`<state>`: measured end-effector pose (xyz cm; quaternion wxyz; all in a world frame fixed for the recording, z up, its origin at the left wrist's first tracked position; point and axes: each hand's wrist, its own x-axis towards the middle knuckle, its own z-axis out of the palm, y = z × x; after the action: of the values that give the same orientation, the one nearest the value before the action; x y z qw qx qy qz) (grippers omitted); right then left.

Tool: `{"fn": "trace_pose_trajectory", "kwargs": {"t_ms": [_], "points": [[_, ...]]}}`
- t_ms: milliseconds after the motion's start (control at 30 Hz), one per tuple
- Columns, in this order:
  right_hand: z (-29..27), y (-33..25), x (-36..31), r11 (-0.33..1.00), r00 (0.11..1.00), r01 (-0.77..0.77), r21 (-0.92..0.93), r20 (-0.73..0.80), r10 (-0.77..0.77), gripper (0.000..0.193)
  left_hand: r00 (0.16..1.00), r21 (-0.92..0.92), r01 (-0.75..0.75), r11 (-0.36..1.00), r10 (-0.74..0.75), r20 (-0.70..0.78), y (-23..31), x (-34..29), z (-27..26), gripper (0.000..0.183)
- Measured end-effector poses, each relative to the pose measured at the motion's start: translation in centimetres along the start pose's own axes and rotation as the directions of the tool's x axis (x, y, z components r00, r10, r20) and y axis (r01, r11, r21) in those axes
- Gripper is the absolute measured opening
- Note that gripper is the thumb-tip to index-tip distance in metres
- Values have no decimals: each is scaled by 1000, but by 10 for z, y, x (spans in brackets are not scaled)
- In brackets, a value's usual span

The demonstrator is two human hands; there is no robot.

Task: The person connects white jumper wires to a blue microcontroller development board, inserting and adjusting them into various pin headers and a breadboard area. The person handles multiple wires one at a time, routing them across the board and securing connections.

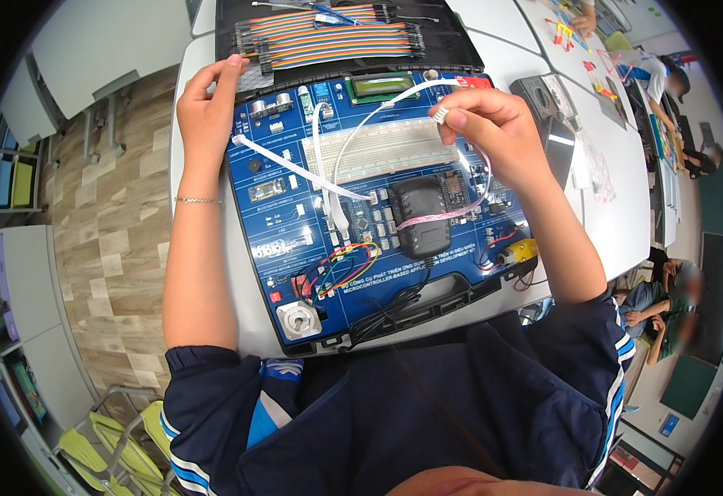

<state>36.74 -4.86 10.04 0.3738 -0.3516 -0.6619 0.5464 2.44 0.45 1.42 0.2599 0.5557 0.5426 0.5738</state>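
Observation:
My right hand (494, 132) pinches a small white plug connector (440, 115) between thumb and fingertips, above the right end of the breadboard (386, 150). A pale ribbon cable (461, 213) curves from below this hand across a black box-shaped module (421, 219); the hand hides part of its run. My left hand (210, 103) is closed at the upper left corner of the blue electronics kit (361, 291), fingertips at its edge by the lid. Another white cable (283, 159) runs from the board's left edge to its middle. A further white cable (361, 124) arches over the breadboard toward a red module.
Rainbow jumper wires (337, 40) lie in the kit's open black lid (465, 50). A stepper motor (299, 321) sits at the board's near left corner, a yellow motor (517, 251) at its right. A dark meter (543, 97) stands on the white table (618, 207). Other people work at right.

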Motion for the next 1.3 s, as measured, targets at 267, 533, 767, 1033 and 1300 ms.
{"fn": "trace_pose_trajectory", "kwargs": {"t_ms": [267, 533, 767, 1033, 1300], "points": [[10, -10, 12, 960, 961, -267, -80, -93, 260, 14, 1000, -5, 6, 1000, -6, -1, 0, 0, 0, 31], [15, 10, 34, 579, 981, 149, -801, 48, -187, 18, 1000, -24, 24, 999, -24, 6, -1, 1, -1, 30], [24, 15, 34, 304, 965, 229, -925, 175, -195, 12, 1000, -12, 19, 1000, -19, -7, 0, 0, 0, 32], [35, 4, 37, 79, 956, 283, -956, 275, -104, 23, 1000, -40, 28, 999, -28, 2, -1, 0, 1, 33], [37, 5, 44, 92, 960, 251, -964, 236, -149, 20, 1000, -24, -13, 1000, 13, -19, -4, 1, 0, 32]]}}
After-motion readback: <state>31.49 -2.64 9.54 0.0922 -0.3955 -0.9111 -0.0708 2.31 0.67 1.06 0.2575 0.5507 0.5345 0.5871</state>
